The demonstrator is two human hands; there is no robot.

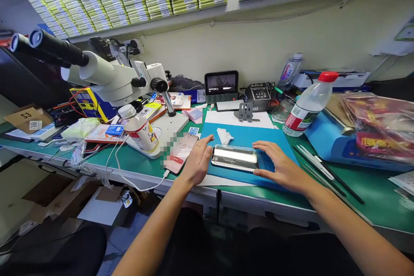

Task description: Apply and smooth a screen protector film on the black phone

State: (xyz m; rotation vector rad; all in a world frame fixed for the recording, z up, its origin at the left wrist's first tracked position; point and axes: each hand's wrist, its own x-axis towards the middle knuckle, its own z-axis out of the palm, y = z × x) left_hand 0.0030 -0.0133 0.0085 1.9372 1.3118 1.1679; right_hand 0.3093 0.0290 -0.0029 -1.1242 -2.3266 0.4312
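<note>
A phone with a dark, glossy face and a bright reflection lies flat on a blue mat. What looks like a clear sheet reaches past its upper and right edges. My left hand is beside the phone's left end, fingers stretched out and nothing in them. At the right end, my right hand has thumb and forefinger spread apart near the corners; I cannot tell if they touch it. A crumpled white tissue lies just behind. Left of my left hand rests a second, lit phone with a cable plugged in.
A microscope and a drink bottle stand at left. On the right are a red-capped bottle and several thin tools. A small display and a grey metal stand are at the back.
</note>
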